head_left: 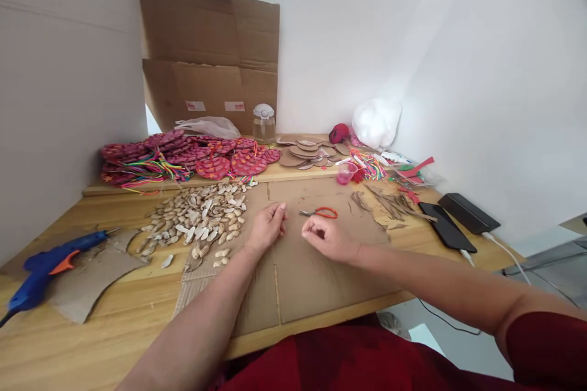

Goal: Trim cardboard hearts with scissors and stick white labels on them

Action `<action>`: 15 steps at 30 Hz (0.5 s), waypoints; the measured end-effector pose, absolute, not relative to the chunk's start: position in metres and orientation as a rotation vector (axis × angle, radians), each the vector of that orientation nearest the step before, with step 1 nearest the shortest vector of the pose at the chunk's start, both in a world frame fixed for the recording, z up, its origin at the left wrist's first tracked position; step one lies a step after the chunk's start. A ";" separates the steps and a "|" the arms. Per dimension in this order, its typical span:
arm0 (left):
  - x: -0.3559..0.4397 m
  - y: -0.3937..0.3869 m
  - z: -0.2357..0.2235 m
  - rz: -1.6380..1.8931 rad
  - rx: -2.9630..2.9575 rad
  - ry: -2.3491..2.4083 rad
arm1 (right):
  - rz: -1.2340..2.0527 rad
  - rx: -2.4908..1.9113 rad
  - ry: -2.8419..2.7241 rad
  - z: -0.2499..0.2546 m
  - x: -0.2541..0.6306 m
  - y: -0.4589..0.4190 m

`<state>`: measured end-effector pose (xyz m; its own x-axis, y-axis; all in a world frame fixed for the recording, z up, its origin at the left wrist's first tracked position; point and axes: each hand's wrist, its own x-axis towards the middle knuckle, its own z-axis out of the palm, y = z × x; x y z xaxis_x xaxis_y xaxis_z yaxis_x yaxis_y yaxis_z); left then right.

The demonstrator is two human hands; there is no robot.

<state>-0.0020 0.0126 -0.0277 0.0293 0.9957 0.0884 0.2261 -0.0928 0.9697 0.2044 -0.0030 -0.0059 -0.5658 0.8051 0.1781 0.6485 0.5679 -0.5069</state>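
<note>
My left hand [266, 226] rests on a flat sheet of brown cardboard [316, 281], its fingers curled in and the thumb on top. Just left of it lies a spread of peanut shells [197, 217], some showing pale insides. My right hand [331, 239] is closed in a loose fist over the same sheet, thumb and forefinger together. I see nothing in either hand. Small scissors with red-orange handles [326, 212] lie a little beyond the right hand, apart from it.
A blue glue gun [43, 269] lies at left beside a cardboard scrap [92, 281]. Behind are decorated pink-red pieces [213, 166], cardboard discs [302, 151], a jar [263, 125] and a white bag [376, 123]. Cardboard strips [394, 204], a phone [447, 226] and a black box [468, 211] lie right.
</note>
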 end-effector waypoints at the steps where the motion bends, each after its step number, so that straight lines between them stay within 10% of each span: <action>1: -0.003 0.013 -0.028 1.172 1.441 1.338 | 0.536 -1.235 -2.403 -0.001 0.210 0.005; 15: -0.005 0.015 -0.026 1.257 1.498 1.382 | 0.369 -1.733 -2.573 0.034 0.232 0.054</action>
<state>-0.0051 0.0152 -0.0261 -0.0551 0.9826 0.1776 0.2691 -0.1567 0.9503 0.2324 0.0544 0.0337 -0.3844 0.9158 -0.1161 0.9116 0.3567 -0.2045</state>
